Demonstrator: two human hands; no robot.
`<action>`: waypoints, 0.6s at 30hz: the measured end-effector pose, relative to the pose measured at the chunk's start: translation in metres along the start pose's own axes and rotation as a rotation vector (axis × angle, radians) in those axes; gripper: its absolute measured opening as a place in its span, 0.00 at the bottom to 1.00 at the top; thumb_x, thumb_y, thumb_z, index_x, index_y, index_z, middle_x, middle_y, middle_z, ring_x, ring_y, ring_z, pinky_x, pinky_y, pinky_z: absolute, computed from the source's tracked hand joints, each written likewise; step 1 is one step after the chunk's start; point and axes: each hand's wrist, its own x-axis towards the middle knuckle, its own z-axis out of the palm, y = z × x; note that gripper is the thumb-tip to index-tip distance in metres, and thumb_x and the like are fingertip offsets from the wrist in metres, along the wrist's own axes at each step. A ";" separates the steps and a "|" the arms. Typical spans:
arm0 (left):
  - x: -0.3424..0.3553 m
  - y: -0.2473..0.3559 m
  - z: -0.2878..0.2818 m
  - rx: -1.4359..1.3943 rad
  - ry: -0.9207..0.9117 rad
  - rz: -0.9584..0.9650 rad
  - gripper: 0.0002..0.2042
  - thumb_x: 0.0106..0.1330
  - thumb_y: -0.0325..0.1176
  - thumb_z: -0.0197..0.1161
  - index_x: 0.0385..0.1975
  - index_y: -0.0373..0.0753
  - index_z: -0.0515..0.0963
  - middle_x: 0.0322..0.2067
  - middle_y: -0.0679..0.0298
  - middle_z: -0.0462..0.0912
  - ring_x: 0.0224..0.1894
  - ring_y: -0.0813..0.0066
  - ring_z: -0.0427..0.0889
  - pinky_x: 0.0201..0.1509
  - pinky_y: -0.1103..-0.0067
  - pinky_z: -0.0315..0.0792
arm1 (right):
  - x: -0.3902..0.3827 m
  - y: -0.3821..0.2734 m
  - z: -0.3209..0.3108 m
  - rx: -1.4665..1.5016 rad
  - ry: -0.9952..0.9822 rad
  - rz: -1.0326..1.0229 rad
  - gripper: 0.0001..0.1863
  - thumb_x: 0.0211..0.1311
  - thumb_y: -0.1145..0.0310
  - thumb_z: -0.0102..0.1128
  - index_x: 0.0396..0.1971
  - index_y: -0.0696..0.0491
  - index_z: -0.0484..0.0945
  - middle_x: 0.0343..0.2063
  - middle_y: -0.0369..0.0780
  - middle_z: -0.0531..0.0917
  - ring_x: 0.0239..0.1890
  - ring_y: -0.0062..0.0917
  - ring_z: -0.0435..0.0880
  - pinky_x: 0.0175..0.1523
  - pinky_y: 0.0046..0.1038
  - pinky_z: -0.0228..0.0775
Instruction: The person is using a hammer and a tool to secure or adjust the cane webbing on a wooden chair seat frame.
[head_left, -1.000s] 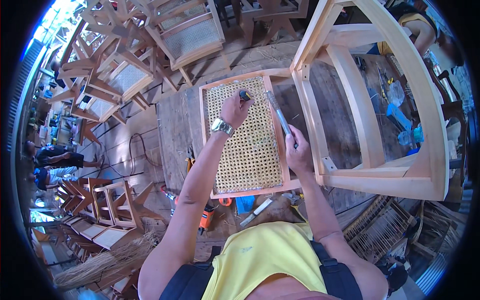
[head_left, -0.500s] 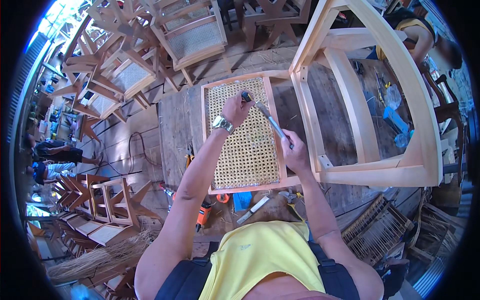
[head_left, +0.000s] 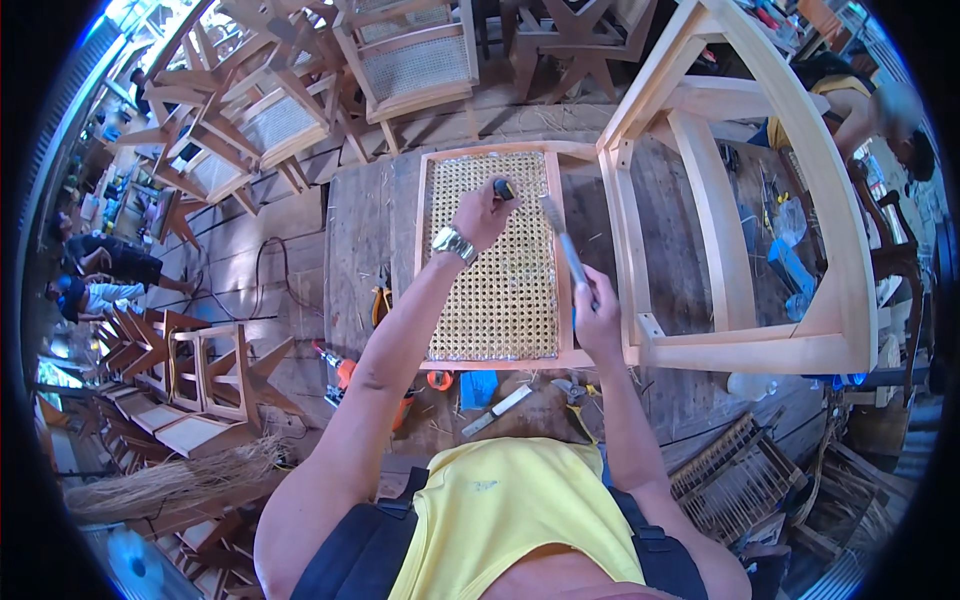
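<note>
A wooden chair frame [head_left: 640, 352] lies on the worktable, with a woven cane panel [head_left: 495, 285] set in its flat section. Over the upper part of the cane, my left hand [head_left: 482, 218] is closed around a short tool with a black and yellow handle [head_left: 503, 187]; its lower end is hidden. My right hand [head_left: 597, 312], at the panel's right rail, grips what looks like a hammer [head_left: 571, 256] by its grey-blue handle. The hammer's far end is tilted toward the left hand's tool, with a gap between them.
Near the table's front edge lie a blue block [head_left: 479, 389], an orange tape roll [head_left: 440, 380], a flat blade [head_left: 512, 402] and yellow-handled pliers [head_left: 573, 395]. More pliers [head_left: 381, 300] rest left of the frame. Stacked chairs [head_left: 262, 125] stand beyond. Another person [head_left: 850, 105] bends at the far right.
The hammer has swung away from the left hand's tool, opening a gap between them. My left hand stays closed on its tool over the cane. The whole view has shifted slightly.
</note>
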 end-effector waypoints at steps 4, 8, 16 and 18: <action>-0.014 0.008 -0.011 -0.082 0.024 -0.067 0.11 0.64 0.36 0.68 0.41 0.39 0.78 0.23 0.60 0.84 0.24 0.71 0.82 0.31 0.75 0.74 | -0.022 -0.020 -0.010 0.117 0.066 0.064 0.16 0.73 0.70 0.50 0.56 0.59 0.74 0.34 0.36 0.79 0.32 0.16 0.74 0.37 0.23 0.68; -0.013 0.005 -0.004 -0.011 0.000 -0.109 0.11 0.65 0.36 0.68 0.41 0.38 0.79 0.23 0.61 0.84 0.24 0.75 0.82 0.30 0.76 0.73 | -0.018 -0.013 -0.001 0.101 0.091 0.044 0.16 0.73 0.70 0.50 0.56 0.59 0.74 0.32 0.33 0.77 0.30 0.13 0.71 0.35 0.21 0.65; -0.006 0.008 0.000 0.041 -0.007 -0.068 0.15 0.65 0.39 0.68 0.43 0.37 0.77 0.25 0.58 0.85 0.26 0.67 0.84 0.32 0.73 0.76 | -0.007 -0.011 0.010 0.097 0.135 0.019 0.16 0.73 0.71 0.50 0.56 0.58 0.74 0.30 0.33 0.76 0.29 0.13 0.70 0.34 0.21 0.64; -0.004 0.002 0.003 0.114 -0.005 -0.058 0.13 0.65 0.38 0.68 0.42 0.38 0.77 0.26 0.57 0.86 0.27 0.65 0.85 0.33 0.72 0.76 | -0.007 -0.011 0.011 0.087 0.119 0.017 0.16 0.73 0.71 0.50 0.57 0.58 0.74 0.31 0.34 0.77 0.29 0.14 0.71 0.35 0.22 0.65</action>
